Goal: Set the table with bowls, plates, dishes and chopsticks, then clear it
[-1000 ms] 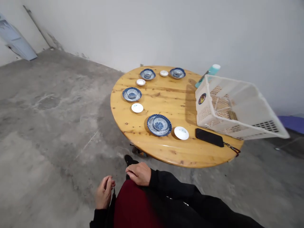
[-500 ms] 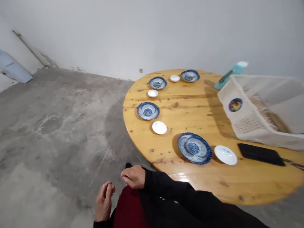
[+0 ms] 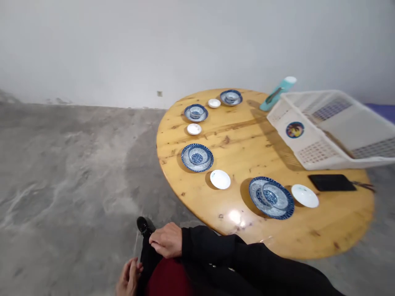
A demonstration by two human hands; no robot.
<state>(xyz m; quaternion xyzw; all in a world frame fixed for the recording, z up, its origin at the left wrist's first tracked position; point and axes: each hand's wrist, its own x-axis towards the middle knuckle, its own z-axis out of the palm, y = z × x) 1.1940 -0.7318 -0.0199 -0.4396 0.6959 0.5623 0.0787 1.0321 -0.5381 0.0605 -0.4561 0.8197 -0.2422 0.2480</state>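
My right hand (image 3: 166, 240) is in front of my body, near the table's edge, with its fingers curled closed and nothing visible in it. Lower down, my left hand (image 3: 128, 277) is loosely bent with thumb and fingers a little apart, holding nothing; the bottom of the frame cuts it off. Neither hand touches the tableware. The nearest setting is a blue-patterned plate (image 3: 286, 209) with a clear glass bowl (image 3: 269, 194) on it. Beside it stands a small white bowl (image 3: 305, 195). Similar settings follow the rim, with another plate (image 3: 186, 160) and white bowl (image 3: 220, 179).
The round wooden table (image 3: 243, 137) also carries a white plastic basket (image 3: 311, 150), a turquoise bottle-like container (image 3: 277, 93) and a flat black object (image 3: 332, 182) with a dark strap-like end. Grey concrete floor (image 3: 77, 185) lies left, a pale wall (image 3: 123, 49) behind.
The view has swung to the right, so the door on the left is out of sight and more of the basket shows. My hands sit slightly lower and further left, and a black shoe now shows.
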